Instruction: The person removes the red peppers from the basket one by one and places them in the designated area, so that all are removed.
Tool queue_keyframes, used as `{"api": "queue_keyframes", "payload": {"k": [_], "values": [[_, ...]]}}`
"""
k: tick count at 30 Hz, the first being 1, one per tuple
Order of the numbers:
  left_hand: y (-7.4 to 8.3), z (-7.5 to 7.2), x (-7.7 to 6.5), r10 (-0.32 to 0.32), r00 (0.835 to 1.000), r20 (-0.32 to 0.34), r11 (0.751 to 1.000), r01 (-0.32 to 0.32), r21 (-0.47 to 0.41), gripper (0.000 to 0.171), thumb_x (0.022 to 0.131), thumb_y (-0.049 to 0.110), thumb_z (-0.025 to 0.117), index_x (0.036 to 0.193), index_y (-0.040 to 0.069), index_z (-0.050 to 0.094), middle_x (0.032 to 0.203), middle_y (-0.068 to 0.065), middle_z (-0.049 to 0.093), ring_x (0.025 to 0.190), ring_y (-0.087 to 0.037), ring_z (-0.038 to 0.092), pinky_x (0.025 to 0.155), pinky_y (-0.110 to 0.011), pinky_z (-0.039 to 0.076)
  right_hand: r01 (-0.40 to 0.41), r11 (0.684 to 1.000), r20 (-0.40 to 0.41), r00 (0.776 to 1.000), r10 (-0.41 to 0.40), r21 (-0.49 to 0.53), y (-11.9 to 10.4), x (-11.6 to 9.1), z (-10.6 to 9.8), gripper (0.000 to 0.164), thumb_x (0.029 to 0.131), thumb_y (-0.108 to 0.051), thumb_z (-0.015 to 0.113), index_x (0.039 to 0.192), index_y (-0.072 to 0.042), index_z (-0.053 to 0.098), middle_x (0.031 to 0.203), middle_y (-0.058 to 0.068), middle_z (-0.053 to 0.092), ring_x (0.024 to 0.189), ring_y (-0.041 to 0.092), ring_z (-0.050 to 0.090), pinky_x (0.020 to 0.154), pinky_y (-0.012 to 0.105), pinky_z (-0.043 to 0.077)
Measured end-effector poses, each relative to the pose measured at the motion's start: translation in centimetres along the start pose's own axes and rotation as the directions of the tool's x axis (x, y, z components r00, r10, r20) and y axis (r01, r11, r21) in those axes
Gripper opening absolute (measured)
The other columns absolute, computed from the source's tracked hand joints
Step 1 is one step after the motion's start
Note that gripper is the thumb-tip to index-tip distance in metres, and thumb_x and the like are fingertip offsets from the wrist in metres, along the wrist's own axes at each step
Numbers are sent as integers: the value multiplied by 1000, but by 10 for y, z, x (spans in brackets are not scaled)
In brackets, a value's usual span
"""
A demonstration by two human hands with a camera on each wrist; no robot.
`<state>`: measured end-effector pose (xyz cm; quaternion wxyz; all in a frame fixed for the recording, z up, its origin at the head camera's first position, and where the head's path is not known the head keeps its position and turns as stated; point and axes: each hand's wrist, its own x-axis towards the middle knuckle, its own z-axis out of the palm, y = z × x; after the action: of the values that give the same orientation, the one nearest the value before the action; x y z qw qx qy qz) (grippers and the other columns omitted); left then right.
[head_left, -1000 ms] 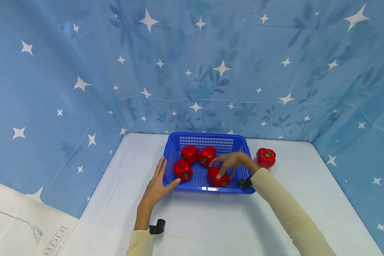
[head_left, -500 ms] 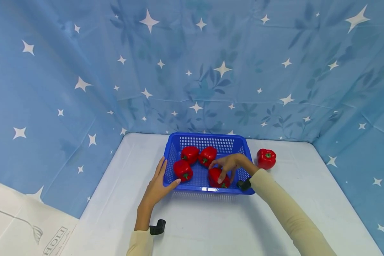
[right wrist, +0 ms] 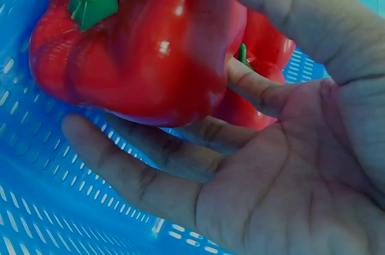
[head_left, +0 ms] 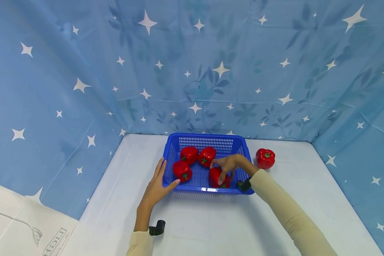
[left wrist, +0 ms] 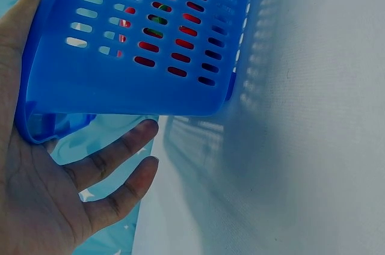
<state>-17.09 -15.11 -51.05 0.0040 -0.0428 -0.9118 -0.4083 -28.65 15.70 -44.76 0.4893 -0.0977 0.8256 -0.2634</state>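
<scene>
Inside the blue plastic basket, my right hand holds a red bell pepper with a green stem, near the front right. The right wrist view shows that bell pepper between thumb and fingers, the lower fingers stretched beneath it. My left hand rests at the basket's front left corner, its fingers along the left side and thumb over the front rim. In the left wrist view, two fairly straight fingers extend below the rim.
Three more red bell peppers lie in the basket: one at the back left, one at the back middle and one at the front left. Another bell pepper stands on the white table. A blue starry curtain rises behind.
My right thumb and fingers have closed more around the front right bell pepper, which has shifted slightly right. My left hand stays at the basket's corner.
</scene>
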Motion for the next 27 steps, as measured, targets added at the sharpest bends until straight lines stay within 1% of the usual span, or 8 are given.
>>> {"api": "queue_keyframes", "payload": {"k": [3,9,12,17,19,21,23,27], "values": [[0,0,-1,-3,1000,1,1000,3,-1,101,81,71,60,158,29,10,166,11,0,151,-35,19,106,-67,35,6,1000,-11,1000,-6,-18,1,-1,1,83,68,-15,89,135,-23,40,138,12,38,125,34,47,82,48,60],[0,0,0,-4,1000,-1,1000,4,11,102,81,71,60,158,29,10,166,12,-1,150,-36,19,105,-67,36,61,995,-38,997,-64,-74,5,-4,-1,81,68,-15,89,133,-23,40,139,13,39,128,34,44,86,49,58],[-1,0,0,3,1000,-6,1000,-3,14,102,80,71,60,158,28,11,166,10,0,150,-37,20,104,-67,36,78,991,-53,995,-84,-104,8,-6,-2,81,68,-17,89,133,-24,41,139,12,41,128,33,44,87,48,58],[-1,0,0,-4,1000,-12,1000,4,14,102,80,69,62,158,27,11,166,10,0,150,-37,21,104,-68,36,103,976,-85,989,-121,-192,8,-10,-3,85,66,-23,90,135,-27,40,139,11,41,129,33,42,88,46,58],[-1,-1,0,-5,1000,-9,1000,5,14,102,81,69,61,158,27,10,166,10,0,150,-38,21,104,-68,35,118,971,-103,984,-142,-209,7,-12,-4,87,65,-25,90,135,-29,40,140,11,40,130,33,41,88,46,58],[-1,0,0,-6,1000,-7,1000,6,13,102,81,70,61,158,27,10,166,11,-1,150,-38,20,104,-68,35,138,969,-122,979,-165,-206,6,-15,-4,87,64,-26,90,136,-30,40,141,11,39,131,33,40,88,46,58],[-1,0,0,-2,1000,-5,1000,2,14,102,81,70,61,158,27,10,166,9,0,149,-38,20,103,-68,35,162,969,-135,973,-189,-187,6,-17,-4,88,64,-26,90,137,-29,40,143,12,38,132,35,40,88,46,58],[0,0,0,-2,1000,-7,1000,3,16,102,81,69,61,158,27,10,166,6,2,149,-38,20,103,-69,36,187,972,-160,965,-210,-145,8,-19,-4,95,64,-30,90,141,-27,35,146,13,36,134,37,38,89,47,57]]}}
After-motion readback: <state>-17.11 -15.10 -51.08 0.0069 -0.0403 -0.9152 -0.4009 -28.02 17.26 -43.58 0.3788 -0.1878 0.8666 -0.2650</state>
